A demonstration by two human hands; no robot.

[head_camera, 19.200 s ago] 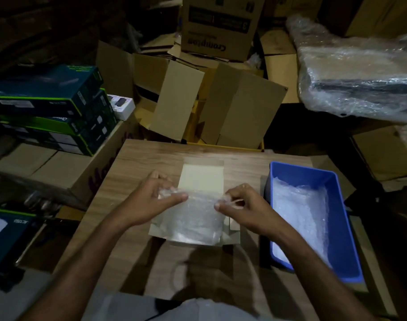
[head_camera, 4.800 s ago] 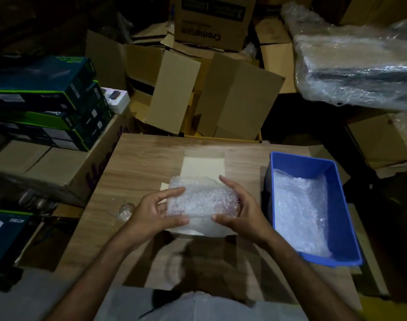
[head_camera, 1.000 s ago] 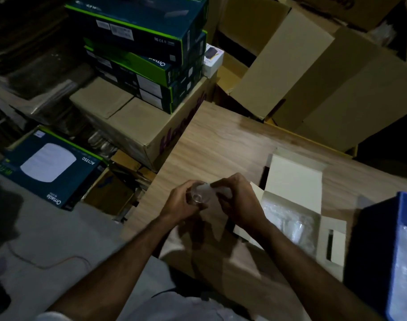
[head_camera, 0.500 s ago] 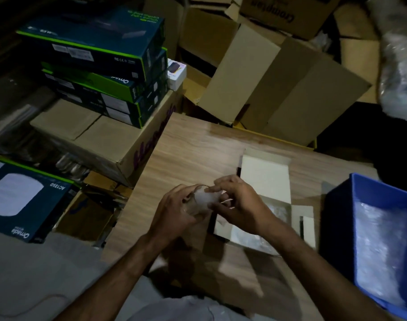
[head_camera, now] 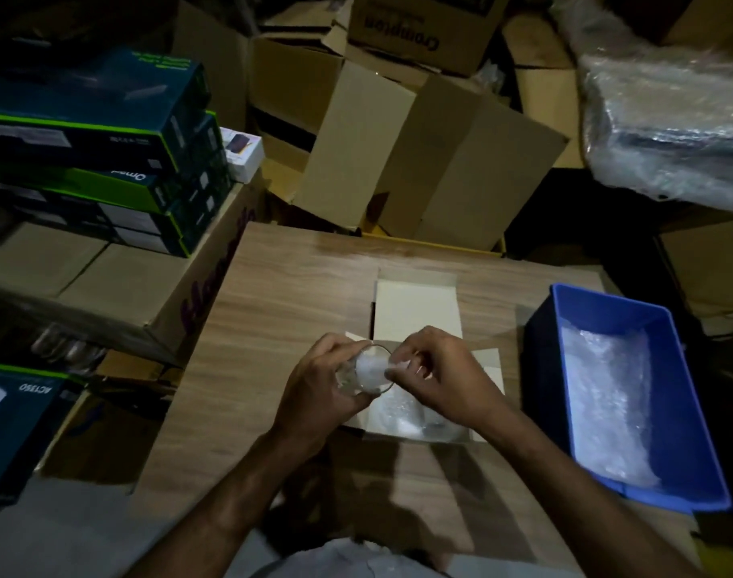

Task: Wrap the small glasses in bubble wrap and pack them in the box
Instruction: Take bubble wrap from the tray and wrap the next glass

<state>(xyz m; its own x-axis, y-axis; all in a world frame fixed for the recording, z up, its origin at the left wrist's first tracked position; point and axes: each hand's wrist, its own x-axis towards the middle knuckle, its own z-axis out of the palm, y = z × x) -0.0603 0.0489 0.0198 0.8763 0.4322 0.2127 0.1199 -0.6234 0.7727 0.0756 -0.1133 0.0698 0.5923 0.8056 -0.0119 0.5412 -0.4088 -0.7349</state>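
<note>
The left hand (head_camera: 314, 385) grips a small clear glass (head_camera: 366, 371), fingers curled round its side, holding it tilted with its mouth turned up toward the camera, just above the near left corner of the open white box (head_camera: 416, 314). The right hand (head_camera: 435, 375) pinches a wad of bubble wrap (head_camera: 371, 369) between thumb and fingertips at the mouth of the glass; the wad sits inside it. The box lies on the wooden surface (head_camera: 281, 294), lid flap folded away from the person, and more bubble wrap (head_camera: 402, 415) shows inside it below the hands. To the right of the box stands a blue plastic bin (head_camera: 689, 431) lined with bubble wrap sheets (head_camera: 606, 406). Left of the box, off the surface, dark green cartons (head_camera: 98, 148) are stacked on brown cardboard.
</note>
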